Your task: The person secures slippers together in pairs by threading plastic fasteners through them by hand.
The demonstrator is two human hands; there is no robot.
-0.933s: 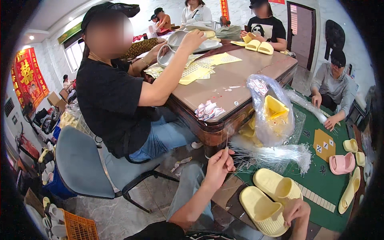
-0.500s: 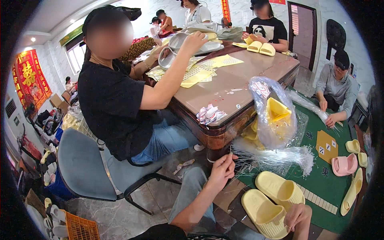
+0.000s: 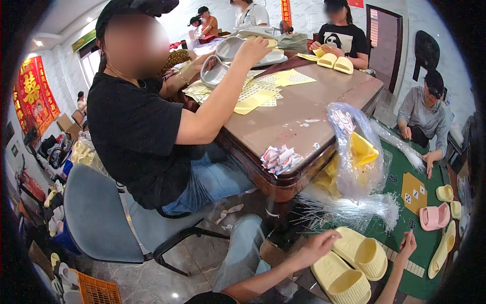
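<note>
A pair of pale yellow slides lies side by side at the front, the left slide [image 3: 340,278] nearer to me than the right slide [image 3: 362,252]. My left hand [image 3: 319,247] is closed in a pinch above their left edge. Beyond the right slide my right hand [image 3: 407,245] is raised, its fingertips pressed together. Anything between either set of fingers is too thin or small to make out. Just past the slides, a bundle of clear plastic strands [image 3: 349,206] lies spread out.
A clear bag with yellow contents [image 3: 354,162] leans by the brown table [image 3: 283,114]. On the green mat [image 3: 390,210] are a pink slide [image 3: 434,217] and more yellow slides. A person in black [image 3: 147,137] holds grey slides at left; another in grey [image 3: 425,114] handles strands at right.
My left hand has moved right and down, from the strands to the slides. My right hand has risen and gone right, off the slide's strap. The view has shifted a little.
</note>
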